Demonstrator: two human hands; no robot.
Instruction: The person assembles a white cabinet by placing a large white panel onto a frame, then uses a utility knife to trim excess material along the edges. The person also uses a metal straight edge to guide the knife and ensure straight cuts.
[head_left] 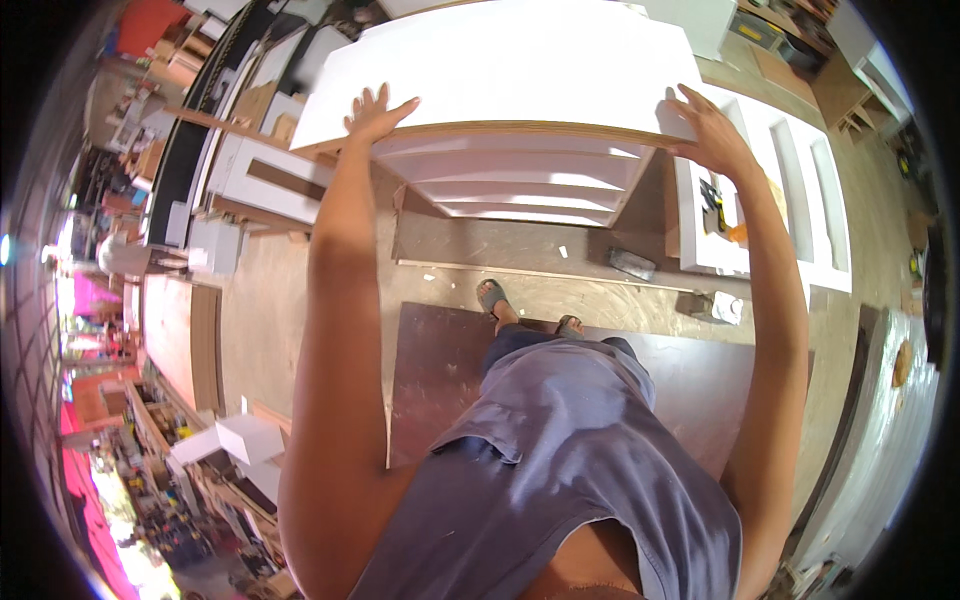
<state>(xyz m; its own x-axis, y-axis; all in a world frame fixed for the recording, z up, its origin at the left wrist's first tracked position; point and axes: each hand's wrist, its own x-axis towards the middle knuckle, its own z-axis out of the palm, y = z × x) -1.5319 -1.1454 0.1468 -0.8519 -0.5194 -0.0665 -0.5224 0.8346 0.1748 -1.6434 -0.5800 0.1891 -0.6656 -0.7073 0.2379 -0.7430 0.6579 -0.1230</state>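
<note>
Workshop floor (280,300) of bare plywood sheets, sunlit. Dark brown board (440,380) at 6 o'clock. White panelled door (800,190) lying flat at 2 o'clock. White boxes (240,440) at 8 o'clock. Cluttered shelves (170,420) and pink-lit wall (80,300) at 9 o'clock.

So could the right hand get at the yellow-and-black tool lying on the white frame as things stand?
Probably yes. The right hand rests on the edge of the white board, and the tool lies on the white frame just below that wrist with nothing between them. The hand would have to let go of the board.
</note>
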